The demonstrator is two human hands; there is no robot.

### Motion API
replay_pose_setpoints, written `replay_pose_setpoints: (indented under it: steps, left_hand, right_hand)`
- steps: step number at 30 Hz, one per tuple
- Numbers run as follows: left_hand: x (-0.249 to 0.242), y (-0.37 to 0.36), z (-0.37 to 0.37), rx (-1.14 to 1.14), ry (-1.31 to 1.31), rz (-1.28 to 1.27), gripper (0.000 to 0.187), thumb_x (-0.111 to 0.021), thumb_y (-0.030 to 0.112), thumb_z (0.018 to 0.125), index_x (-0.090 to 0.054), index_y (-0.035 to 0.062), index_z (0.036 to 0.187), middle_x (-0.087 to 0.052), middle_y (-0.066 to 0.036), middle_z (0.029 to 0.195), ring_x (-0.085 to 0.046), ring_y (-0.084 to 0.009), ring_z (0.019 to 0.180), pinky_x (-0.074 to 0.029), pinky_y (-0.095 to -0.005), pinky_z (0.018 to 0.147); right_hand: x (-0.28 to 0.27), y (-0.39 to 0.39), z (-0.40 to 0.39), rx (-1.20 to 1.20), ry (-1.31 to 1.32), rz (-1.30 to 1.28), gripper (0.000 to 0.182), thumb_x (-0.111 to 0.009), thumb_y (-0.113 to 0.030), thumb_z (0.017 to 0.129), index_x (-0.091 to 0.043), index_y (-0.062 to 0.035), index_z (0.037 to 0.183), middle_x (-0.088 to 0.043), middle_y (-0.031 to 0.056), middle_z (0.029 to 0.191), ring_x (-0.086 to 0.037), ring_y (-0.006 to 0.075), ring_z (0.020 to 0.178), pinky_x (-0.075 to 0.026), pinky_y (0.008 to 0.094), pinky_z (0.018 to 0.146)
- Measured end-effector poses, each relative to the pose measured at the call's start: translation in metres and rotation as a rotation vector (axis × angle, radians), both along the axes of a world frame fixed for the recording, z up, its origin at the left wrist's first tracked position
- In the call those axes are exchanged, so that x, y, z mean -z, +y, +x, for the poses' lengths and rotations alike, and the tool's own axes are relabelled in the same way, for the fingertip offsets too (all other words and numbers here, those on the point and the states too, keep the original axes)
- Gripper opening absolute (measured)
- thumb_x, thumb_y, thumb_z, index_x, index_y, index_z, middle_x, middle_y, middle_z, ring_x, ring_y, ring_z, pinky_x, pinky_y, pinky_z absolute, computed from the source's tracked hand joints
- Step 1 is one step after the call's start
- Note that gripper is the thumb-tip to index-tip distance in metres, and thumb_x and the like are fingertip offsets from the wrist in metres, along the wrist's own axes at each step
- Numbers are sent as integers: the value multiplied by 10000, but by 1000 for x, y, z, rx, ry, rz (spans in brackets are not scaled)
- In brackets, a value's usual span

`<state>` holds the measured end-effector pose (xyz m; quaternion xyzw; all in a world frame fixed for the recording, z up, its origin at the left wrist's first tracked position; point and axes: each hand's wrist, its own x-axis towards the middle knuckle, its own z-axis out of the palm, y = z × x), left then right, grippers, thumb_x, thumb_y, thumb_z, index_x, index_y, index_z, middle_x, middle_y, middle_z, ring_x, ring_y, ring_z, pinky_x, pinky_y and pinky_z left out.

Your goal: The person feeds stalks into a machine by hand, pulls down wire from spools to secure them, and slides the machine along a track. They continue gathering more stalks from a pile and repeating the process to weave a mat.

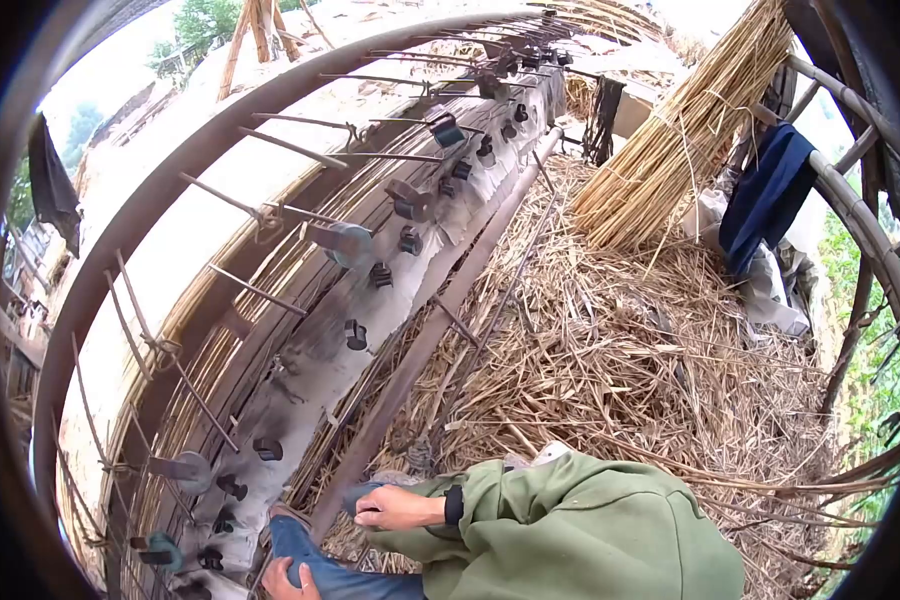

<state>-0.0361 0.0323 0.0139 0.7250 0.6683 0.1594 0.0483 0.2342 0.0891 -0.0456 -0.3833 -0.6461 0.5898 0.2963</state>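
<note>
- Left hand [290, 582]: cut off by bottom edge; wrist out of view.
- Right hand [400, 508]: palm hidden; contents, if any, indeterminable.
- Green jacket [590, 520]: truncated by bottom edge.
- Dark fittings [525, 60], far end of curved rail [165, 168]: too small to distinguish.

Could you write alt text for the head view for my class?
A person's right hand and left hand are near blue-trousered legs, beside a long curved rail with thin rods. Beyond, a tied bundle of stalks slants up from loose straw.
</note>
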Motion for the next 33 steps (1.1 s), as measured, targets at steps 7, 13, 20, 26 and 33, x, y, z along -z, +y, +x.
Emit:
replay_pose_setpoints:
  steps: [7,13,20,26,33]
  left_hand:
    - [-19,-20,8,12,70,127,272,-600,243,813,-616,19,966,-615,-178,951,-551,-344,909,-409,-424,836]
    - [10,-27,-7,-111,-170,177,230,-630,128,701,-588,23,900,-560,-155,999,-460,-362,1026,-339,-458,913]
    - [4,-91,-6,-207,-370,237,217,-629,114,769,-608,49,975,-488,-133,1236,-420,-328,1163,-338,-413,975]
    - [100,-224,-62,-885,-1084,276,168,-531,79,878,-602,-21,993,-633,-64,871,-591,-109,792,-473,-248,717]
    - [158,-443,-71,-1762,-1317,735,262,-493,121,900,-542,21,1137,-618,-72,963,-614,-141,736,-477,-252,578]
  right_hand:
    - [0,-5,-18,49,55,135,236,-528,-226,846,-585,2,827,-553,197,697,-544,330,647,-429,394,625]
    - [-57,4,-27,23,191,393,117,-556,-113,861,-565,1,887,-571,133,745,-569,258,655,-447,333,607]
    - [-157,60,-43,152,154,819,67,-615,-10,790,-592,-6,853,-571,113,722,-560,224,612,-439,292,555]
    - [-154,150,-85,-53,-52,857,210,-516,-133,899,-593,-5,1047,-595,37,950,-553,120,867,-430,236,773]
    - [-127,214,-132,-336,-396,788,352,-471,-261,944,-531,16,1151,-575,77,1054,-528,161,993,-398,280,875]
